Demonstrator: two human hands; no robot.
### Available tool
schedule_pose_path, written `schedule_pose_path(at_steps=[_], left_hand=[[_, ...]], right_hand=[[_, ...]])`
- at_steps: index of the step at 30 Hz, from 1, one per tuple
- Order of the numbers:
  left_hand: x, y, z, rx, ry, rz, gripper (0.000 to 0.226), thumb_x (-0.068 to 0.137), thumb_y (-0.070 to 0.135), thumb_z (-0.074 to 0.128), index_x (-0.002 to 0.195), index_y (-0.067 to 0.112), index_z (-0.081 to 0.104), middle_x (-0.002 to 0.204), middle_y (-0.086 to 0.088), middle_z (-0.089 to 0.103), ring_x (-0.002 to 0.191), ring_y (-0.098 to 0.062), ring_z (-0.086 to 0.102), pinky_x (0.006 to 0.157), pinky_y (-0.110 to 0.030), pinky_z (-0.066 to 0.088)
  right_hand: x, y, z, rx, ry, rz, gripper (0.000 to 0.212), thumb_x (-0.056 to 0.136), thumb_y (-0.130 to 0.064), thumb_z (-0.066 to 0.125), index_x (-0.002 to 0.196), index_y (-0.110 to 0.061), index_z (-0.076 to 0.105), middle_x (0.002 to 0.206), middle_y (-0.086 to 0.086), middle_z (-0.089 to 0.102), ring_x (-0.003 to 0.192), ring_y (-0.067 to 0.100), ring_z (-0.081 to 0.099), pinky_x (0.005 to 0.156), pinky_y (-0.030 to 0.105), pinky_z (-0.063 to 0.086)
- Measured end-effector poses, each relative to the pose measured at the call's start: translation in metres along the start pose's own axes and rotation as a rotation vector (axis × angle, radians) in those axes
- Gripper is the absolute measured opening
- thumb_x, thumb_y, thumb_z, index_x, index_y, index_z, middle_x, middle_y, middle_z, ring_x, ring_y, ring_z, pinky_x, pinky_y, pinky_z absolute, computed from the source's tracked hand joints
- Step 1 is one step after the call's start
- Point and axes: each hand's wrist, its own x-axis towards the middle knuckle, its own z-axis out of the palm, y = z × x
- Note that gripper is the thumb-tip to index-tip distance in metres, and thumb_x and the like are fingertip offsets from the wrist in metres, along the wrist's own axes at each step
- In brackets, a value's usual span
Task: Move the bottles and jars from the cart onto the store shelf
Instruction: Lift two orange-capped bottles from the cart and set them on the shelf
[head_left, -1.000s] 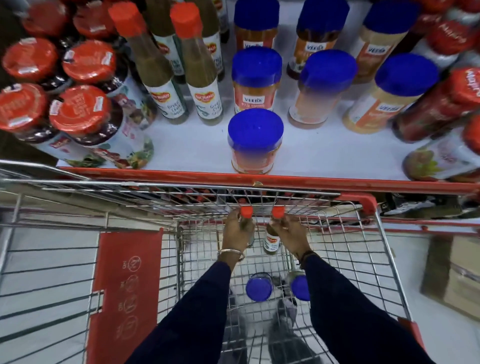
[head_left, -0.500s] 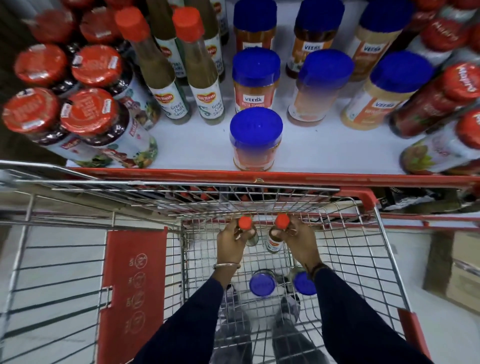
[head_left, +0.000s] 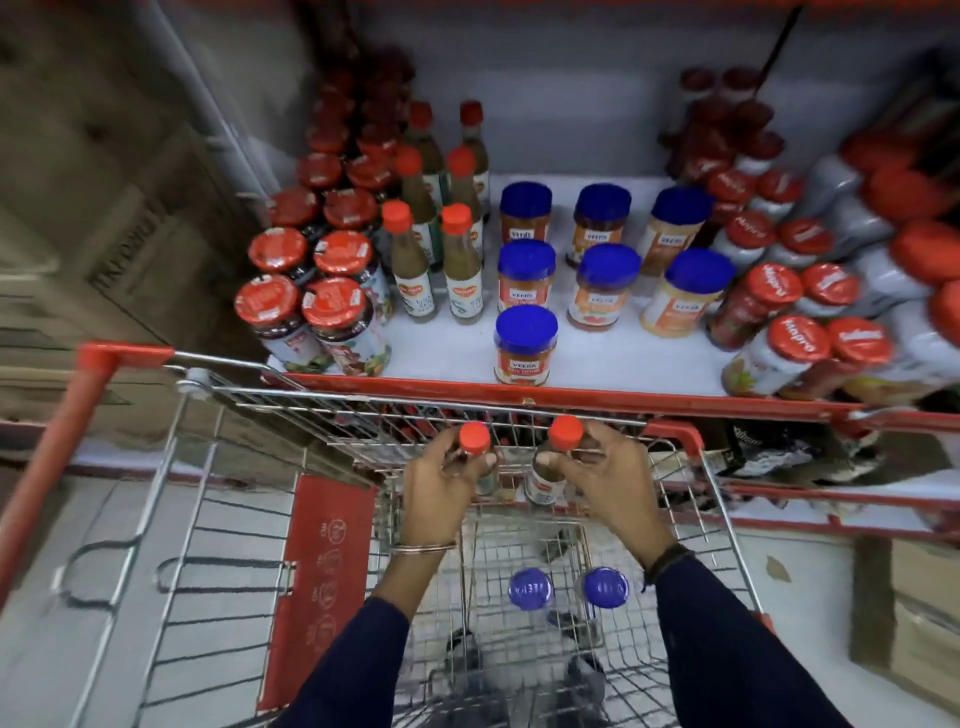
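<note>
While upright above the cart (head_left: 719, 499), two red-capped bottles (head_left: 546, 475) sit clasped, one per hand (head_left: 441, 488).

The person wears long dark blue sleeves (head_left: 727, 644), a thin metal bangle (head_left: 422, 548) on the left wrist, and a dark band (head_left: 667, 561) on the right.

Dim, cool light overall; white shelf (head_left: 457, 358) surface is the brightest patch, top and upper corners fall to dark. Strong wide-angle bend: cart (head_left: 691, 431) rim and shelf edge curve, jars lean outward at right. Motion blur smears edges, worst on red-lidded jars (head_left: 857, 291) far right and cartons left. Centre labels readable, soft
</note>
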Motion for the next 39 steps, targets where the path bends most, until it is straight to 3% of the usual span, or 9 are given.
schedule_pose_path(at_steps=[2,5,7,11,16,20,29,36,39], left_hand=[[0.001,0.022,-0.013,-0.045,0.032,0.042,0.019,0.075,0.01,0.073,0.091,0.017,0.066,0.077,0.01,0.068,0.066,0.009,0.061,0.058,-0.004,0.044],[0.008,0.052,-0.035,-0.047,0.087,0.128,0.025,0.074,0.014,0.075,0.086,0.033,0.064,0.079,0.014,0.069,0.071,0.005,0.061,0.066,-0.012,0.048],[0.015,0.069,-0.049,-0.044,0.126,0.195,0.023,0.074,0.016,0.075,0.088,0.03,0.065,0.082,0.009,0.07,0.077,0.001,0.063,0.069,-0.012,0.048],[0.04,0.089,-0.07,-0.004,0.206,0.31,0.021,0.075,0.016,0.074,0.093,0.021,0.064,0.086,0.008,0.069,0.081,0.006,0.061,0.068,-0.002,0.041],[0.076,0.085,-0.084,0.035,0.2,0.313,0.026,0.076,0.021,0.072,0.101,0.018,0.063,0.093,0.0,0.071,0.088,-0.012,0.065,0.077,-0.026,0.051],[0.097,0.073,-0.086,0.107,0.19,0.309,0.022,0.075,0.023,0.072,0.093,0.028,0.06,0.086,0.007,0.068,0.082,-0.01,0.064,0.072,-0.028,0.051],[0.117,0.051,-0.084,0.162,0.138,0.268,0.018,0.075,0.02,0.072,0.091,0.018,0.063,0.085,-0.001,0.071,0.079,-0.019,0.066,0.073,-0.039,0.056],[0.124,0.051,-0.084,0.144,0.07,0.259,0.029,0.08,0.02,0.069,0.107,0.014,0.06,0.105,-0.006,0.071,0.098,-0.019,0.065,0.087,-0.045,0.054],[0.116,0.049,-0.083,0.087,0.063,0.255,0.039,0.083,0.013,0.065,0.121,0.012,0.055,0.118,-0.002,0.065,0.109,-0.018,0.062,0.094,-0.031,0.051]], right_hand=[[0.0,-0.027,-0.004,0.038,0.044,-0.068,0.024,0.066,-0.042,0.078,0.086,-0.036,0.068,0.086,-0.021,0.073,0.081,0.002,0.067,0.074,0.028,0.053],[0.004,-0.068,-0.005,0.092,0.065,-0.152,0.025,0.065,-0.038,0.079,0.088,-0.038,0.068,0.083,-0.021,0.073,0.079,-0.003,0.067,0.069,0.012,0.05],[0.011,-0.092,-0.002,0.126,0.083,-0.201,0.025,0.066,-0.032,0.08,0.086,-0.039,0.067,0.081,-0.025,0.072,0.077,-0.006,0.065,0.065,0.006,0.047],[0.03,-0.128,0.009,0.159,0.152,-0.257,0.029,0.069,-0.031,0.079,0.096,-0.028,0.067,0.084,-0.019,0.072,0.08,-0.006,0.063,0.075,0.018,0.052],[0.06,-0.145,0.032,0.126,0.193,-0.28,0.033,0.072,-0.027,0.078,0.101,-0.018,0.065,0.095,-0.004,0.072,0.09,0.007,0.065,0.081,0.025,0.051],[0.082,-0.137,0.05,0.056,0.185,-0.21,0.034,0.071,-0.027,0.079,0.1,-0.019,0.064,0.096,0.0,0.073,0.09,0.015,0.066,0.084,0.038,0.055],[0.1,-0.12,0.073,-0.117,0.188,-0.2,0.033,0.069,-0.031,0.08,0.098,-0.021,0.065,0.088,-0.003,0.072,0.081,0.016,0.066,0.072,0.035,0.057],[0.1,-0.114,0.075,-0.134,0.185,-0.202,0.037,0.071,-0.036,0.078,0.1,-0.017,0.065,0.097,0.002,0.073,0.088,0.017,0.066,0.078,0.039,0.057],[0.096,-0.114,0.073,-0.129,0.159,-0.197,0.038,0.072,-0.034,0.077,0.103,-0.016,0.065,0.101,0.004,0.072,0.093,0.019,0.065,0.081,0.044,0.056]])
